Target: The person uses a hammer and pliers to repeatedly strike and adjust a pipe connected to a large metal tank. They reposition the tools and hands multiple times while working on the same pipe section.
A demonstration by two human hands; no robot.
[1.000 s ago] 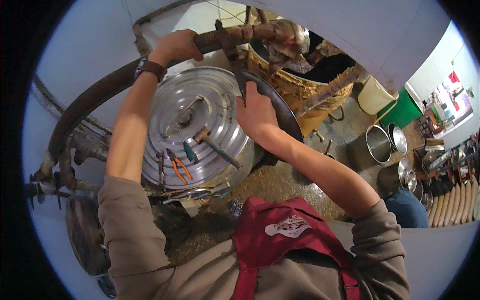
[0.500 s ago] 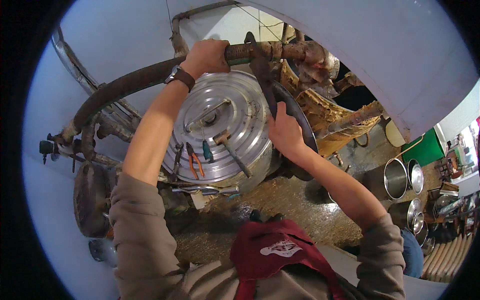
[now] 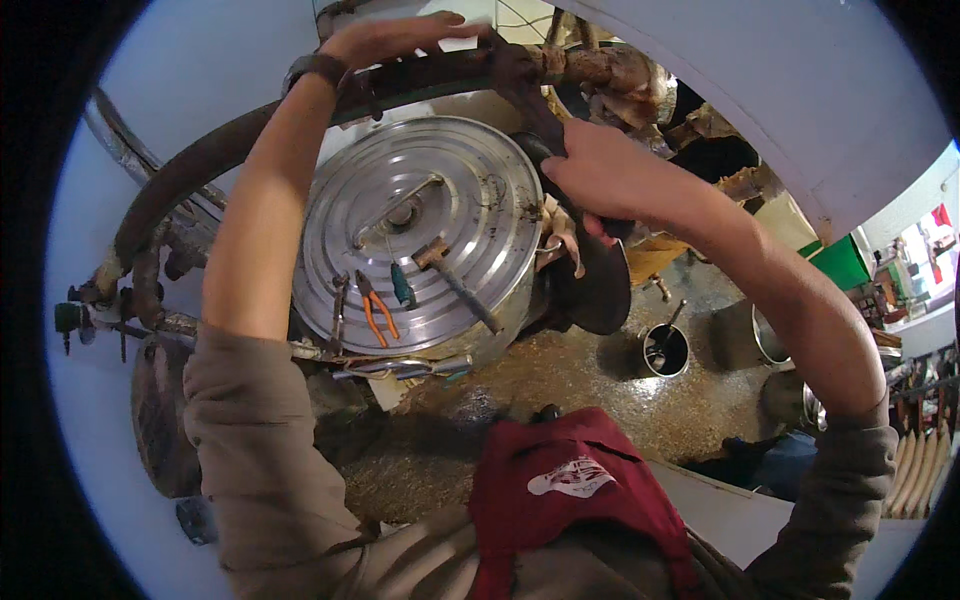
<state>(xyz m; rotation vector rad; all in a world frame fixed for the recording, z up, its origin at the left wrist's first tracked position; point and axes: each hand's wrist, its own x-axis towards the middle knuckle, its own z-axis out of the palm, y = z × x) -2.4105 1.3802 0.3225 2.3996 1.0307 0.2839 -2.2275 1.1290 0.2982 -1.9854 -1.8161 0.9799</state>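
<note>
My right hand point(image 3: 612, 172) is wrapped around the handle of a dark, rusty pipe wrench point(image 3: 535, 108), its head set against the thick curved pipe point(image 3: 235, 138). My left hand point(image 3: 405, 40) lies over the top of the pipe, fingers stretched out toward the wrench's jaw end. Below the pipe stands a large metal pot with a ridged lid point(image 3: 330, 235). On that lid rest a hammer point(image 3: 458, 282), a teal-handled screwdriver point(image 3: 402, 287), orange-handled pliers point(image 3: 378, 315) and another slim metal tool point(image 3: 339, 312). How the jaws grip the pipe is partly hidden.
Right of the lidded pot is a dark round pan-like piece point(image 3: 600, 290). A small metal pot point(image 3: 665, 350) with a handled utensil stands on the wet floor point(image 3: 560, 375). A green box point(image 3: 840, 262) stands at far right. A white curved panel point(image 3: 790, 90) overhangs the upper right.
My left hand has gone from gripping the pipe to lying over it with fingers extended, nearer the wrench head. My right hand and the wrench handle appear higher, and my view has shifted.
</note>
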